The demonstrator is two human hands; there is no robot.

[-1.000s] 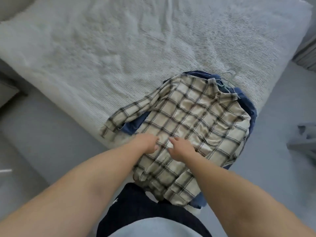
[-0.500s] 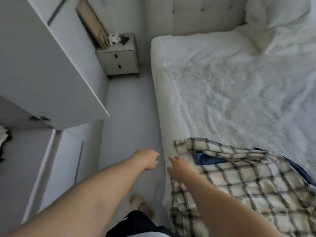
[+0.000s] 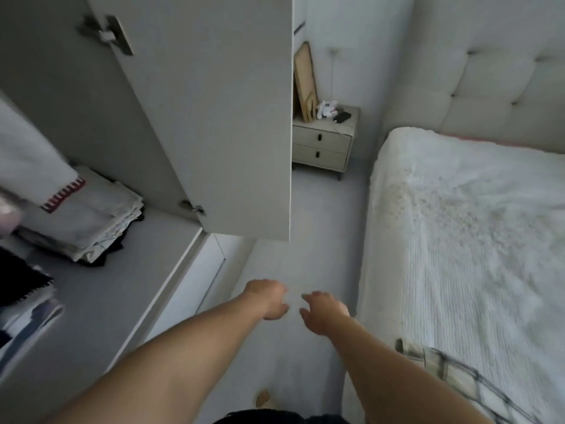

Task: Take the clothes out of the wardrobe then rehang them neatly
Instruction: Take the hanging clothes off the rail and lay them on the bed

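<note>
Both hands hang empty over the floor, the left hand (image 3: 269,299) and right hand (image 3: 324,310) loosely curled, close together. The plaid shirt (image 3: 449,371) lies on the bed (image 3: 458,224) at near right; the wardrobe door (image 3: 214,117) stands open at left.

No legible text, label, brand, number or sign anywhere in view.

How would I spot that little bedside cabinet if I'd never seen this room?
Start at the bed on the right and follow its near edge to the padded headboard. In the far corner, between the headboard and the open wardrobe door, stands the cabinet. It is the only low cream unit with two drawers, each with a small dark handle, and a framed board leans on top.
</note>
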